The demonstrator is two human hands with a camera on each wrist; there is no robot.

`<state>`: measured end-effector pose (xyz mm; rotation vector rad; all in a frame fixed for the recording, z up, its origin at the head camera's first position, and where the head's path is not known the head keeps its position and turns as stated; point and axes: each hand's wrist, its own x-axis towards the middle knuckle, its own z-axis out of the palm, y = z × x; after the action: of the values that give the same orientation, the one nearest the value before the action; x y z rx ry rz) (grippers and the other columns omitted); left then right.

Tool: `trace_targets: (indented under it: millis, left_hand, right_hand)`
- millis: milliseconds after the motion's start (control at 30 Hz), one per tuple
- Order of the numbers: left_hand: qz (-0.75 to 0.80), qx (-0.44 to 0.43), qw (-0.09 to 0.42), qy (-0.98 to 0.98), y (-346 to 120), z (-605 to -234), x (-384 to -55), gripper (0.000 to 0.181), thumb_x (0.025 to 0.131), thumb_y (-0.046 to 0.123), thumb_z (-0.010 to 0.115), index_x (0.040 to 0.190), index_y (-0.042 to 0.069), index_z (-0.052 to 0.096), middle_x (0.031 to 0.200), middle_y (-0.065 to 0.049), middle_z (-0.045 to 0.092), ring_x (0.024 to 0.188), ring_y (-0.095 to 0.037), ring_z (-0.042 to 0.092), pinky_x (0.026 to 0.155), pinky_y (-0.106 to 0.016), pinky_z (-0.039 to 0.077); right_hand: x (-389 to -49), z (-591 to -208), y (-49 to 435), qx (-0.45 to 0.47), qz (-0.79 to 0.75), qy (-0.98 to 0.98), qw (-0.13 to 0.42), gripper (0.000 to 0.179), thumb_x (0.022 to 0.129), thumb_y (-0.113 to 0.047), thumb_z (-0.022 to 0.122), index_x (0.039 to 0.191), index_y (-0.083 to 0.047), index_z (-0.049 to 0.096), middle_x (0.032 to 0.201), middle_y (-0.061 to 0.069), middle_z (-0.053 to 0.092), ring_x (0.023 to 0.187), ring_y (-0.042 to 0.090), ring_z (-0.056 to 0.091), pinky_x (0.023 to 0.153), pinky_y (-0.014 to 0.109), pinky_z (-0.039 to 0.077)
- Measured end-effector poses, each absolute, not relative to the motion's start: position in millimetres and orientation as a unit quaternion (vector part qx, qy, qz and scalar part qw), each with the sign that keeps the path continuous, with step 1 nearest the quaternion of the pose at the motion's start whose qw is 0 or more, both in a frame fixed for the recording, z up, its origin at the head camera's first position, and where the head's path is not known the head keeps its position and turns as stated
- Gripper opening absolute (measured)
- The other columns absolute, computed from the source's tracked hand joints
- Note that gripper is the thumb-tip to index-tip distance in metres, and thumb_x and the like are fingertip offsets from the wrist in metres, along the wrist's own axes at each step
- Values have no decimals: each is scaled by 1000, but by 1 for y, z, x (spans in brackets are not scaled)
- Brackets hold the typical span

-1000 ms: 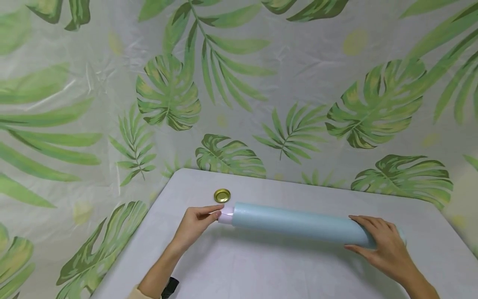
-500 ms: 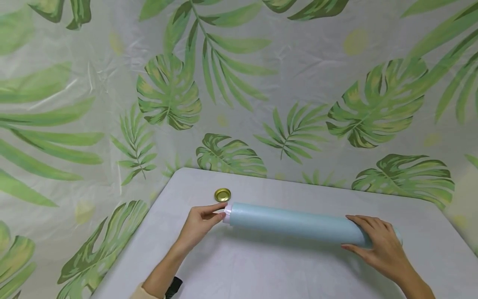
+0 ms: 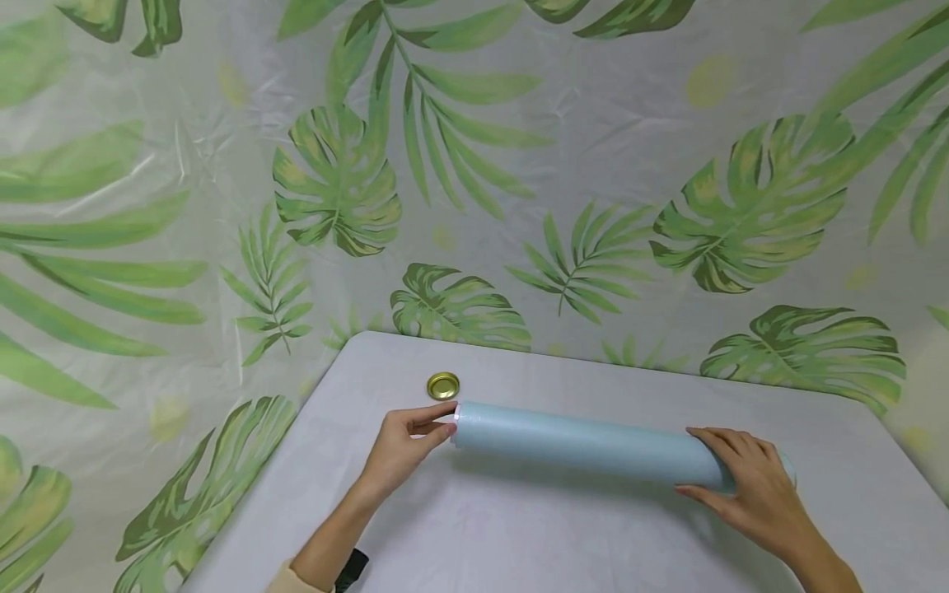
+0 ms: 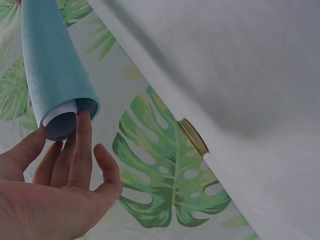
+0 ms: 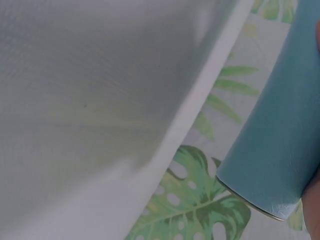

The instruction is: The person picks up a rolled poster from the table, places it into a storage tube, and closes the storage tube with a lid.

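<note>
A long light-blue cardboard tube (image 3: 571, 445) is held above the white table, its left end slightly higher. My right hand (image 3: 756, 486) grips it near the right end, thumb below and fingers over the top. A rolled sheet of pale paper (image 4: 62, 109) sits inside the tube's left mouth, only a narrow edge protruding. My left hand (image 3: 404, 445) pinches that edge with thumb and fingertips, one finger reaching to the opening in the left wrist view. A gold metal lid (image 3: 443, 385) lies on the table behind the left hand. The right wrist view shows the tube's closed-looking metal-rimmed end (image 5: 252, 206).
The white tabletop (image 3: 519, 535) stretches under both hands, its far edge close to a leaf-patterned sheet (image 3: 474, 165) that hangs behind. A black strap-like item (image 3: 352, 568) is by the left forearm.
The rolled paper has slid rightward into the tube until only its edge shows. My left hand has followed it right, while the tube has shifted slightly left in my right hand.
</note>
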<state>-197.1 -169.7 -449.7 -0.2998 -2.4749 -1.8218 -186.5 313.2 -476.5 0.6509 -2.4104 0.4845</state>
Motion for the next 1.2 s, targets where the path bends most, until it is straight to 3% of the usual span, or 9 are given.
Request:
trace_targets:
  millis: [300,467,767,867,1033,1200]
  left_hand:
    - [-592,-108,31,-798,-169,-450,-197,34,96,17,75,129,14,74,116,-10,79,111,-26,73,84,-21,51]
    - [-591,-112,30,-798,-169,-450,-197,34,96,16,75,130,14,74,114,-11,79,110,-27,73,80,-21,49]
    - [-602,-146,24,-785,-172,-453,-198,42,99,10,70,140,6,65,137,-14,69,119,-32,71,92,-19,55]
    - [-597,-139,24,-790,-174,-455,-200,39,99,12,70,138,11,68,133,-11,71,119,-29,71,91,-20,55]
    - [-562,-112,58,-817,-181,-461,-213,30,99,16,71,129,14,74,118,-7,78,118,-26,72,97,-36,56]
    - [-406,-132,103,-898,-194,-470,-240,43,98,17,72,140,6,65,137,-15,69,131,-33,63,111,-57,44]
  right_hand:
    - [-188,-475,313,261,172,-902,297,82,52,-35,101,122,-6,68,116,9,70,105,32,60,92,53,39]
    - [-186,-477,312,264,155,-901,307,86,50,-36,101,123,-5,67,114,6,72,100,26,64,88,41,40]
    - [-183,-480,311,253,159,-903,309,89,48,-35,102,124,-6,67,114,7,72,99,26,63,85,39,37]
    - [-182,-481,311,247,161,-905,307,88,48,-36,102,124,-7,67,114,7,72,99,26,63,85,39,37]
    - [-180,-482,311,237,164,-908,305,88,48,-36,102,123,-7,67,113,7,73,98,26,63,85,37,37]
    - [-178,-482,313,231,170,-908,305,88,47,-36,103,122,-7,68,112,7,73,97,23,62,86,37,36]
